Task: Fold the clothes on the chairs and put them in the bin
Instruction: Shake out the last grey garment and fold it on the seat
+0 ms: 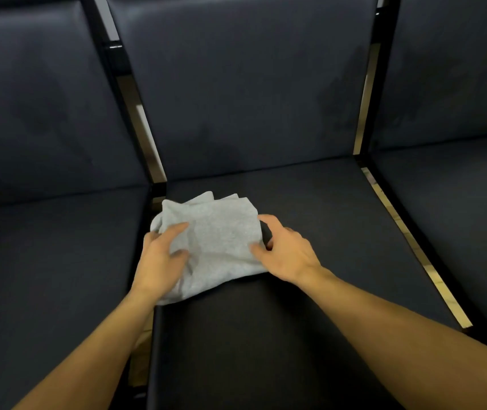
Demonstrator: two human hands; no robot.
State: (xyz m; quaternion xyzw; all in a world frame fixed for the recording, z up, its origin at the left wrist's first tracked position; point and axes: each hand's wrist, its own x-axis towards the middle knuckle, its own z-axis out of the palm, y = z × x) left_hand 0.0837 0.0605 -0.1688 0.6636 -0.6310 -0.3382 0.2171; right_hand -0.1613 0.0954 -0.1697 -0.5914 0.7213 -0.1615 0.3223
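Observation:
A folded light grey garment [215, 244] lies on the near-left part of the middle chair seat [310, 226]. My left hand [161, 258] is at its left side, with forefinger and thumb on top and the cloth creased between them. At the garment's right edge, my right hand [288, 250] has its thumb on the cloth. That hand's fingers curl down over the side, and the forefinger reaches toward the far right corner. The bin is out of sight.
Three dark padded chairs stand side by side, the left seat [53, 261] and right seat [458, 208] flanking the middle one. Black frames and narrow gaps [152, 161] separate them. Upright backrests [245, 84] close off the far side.

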